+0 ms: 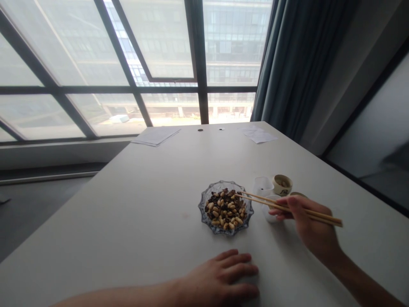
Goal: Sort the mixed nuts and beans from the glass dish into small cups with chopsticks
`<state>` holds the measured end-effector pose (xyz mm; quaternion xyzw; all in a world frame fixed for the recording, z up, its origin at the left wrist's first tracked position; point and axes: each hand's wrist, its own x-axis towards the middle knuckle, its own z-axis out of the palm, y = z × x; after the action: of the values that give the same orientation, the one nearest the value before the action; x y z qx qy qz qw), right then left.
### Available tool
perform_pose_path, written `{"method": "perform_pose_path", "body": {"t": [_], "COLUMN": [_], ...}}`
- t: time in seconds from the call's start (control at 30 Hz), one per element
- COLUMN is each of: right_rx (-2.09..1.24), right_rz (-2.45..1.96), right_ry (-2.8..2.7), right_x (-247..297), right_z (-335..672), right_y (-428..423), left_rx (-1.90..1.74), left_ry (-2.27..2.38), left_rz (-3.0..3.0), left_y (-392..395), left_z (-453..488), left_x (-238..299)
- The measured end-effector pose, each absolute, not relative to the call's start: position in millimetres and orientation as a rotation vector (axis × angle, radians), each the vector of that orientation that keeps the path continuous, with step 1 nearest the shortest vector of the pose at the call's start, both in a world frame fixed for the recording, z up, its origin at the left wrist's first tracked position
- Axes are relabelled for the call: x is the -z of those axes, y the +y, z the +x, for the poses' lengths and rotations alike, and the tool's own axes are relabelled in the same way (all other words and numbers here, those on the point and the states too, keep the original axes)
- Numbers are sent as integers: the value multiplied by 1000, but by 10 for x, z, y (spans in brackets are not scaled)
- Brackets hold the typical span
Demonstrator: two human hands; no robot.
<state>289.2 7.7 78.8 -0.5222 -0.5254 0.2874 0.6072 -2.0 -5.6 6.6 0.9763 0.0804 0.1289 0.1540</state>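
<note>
On a white table (143, 204), a glass bowl (224, 232) of nuts (227, 209) sits beyond the loosely spread left hand (223, 277); the right hand (311, 230) grips wooden chopsticks (281, 206).

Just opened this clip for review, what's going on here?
A person's right hand holds chopsticks, tips at the right side of a glass bowl of pale, nut-like pieces mixed with dark bits; whether they grip one is too small to tell. The left hand lies palm down nearer the camera, nothing visible in it. Small containers stand right of the bowl, some partly hidden.
</note>
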Motion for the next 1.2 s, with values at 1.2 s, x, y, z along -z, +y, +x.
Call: {"method": "perform_pose_path", "body": {"t": [1.2], "right_rx": [-180], "right_rz": [-1375], "right_ry": [-1017], "right_x": [-1027], "right_z": [3441], "right_y": [-15], "left_rx": [-379], "left_ry": [241], "left_rz": [2811], "left_y": [-62], "left_z": [-31], "left_x": [-79]}}
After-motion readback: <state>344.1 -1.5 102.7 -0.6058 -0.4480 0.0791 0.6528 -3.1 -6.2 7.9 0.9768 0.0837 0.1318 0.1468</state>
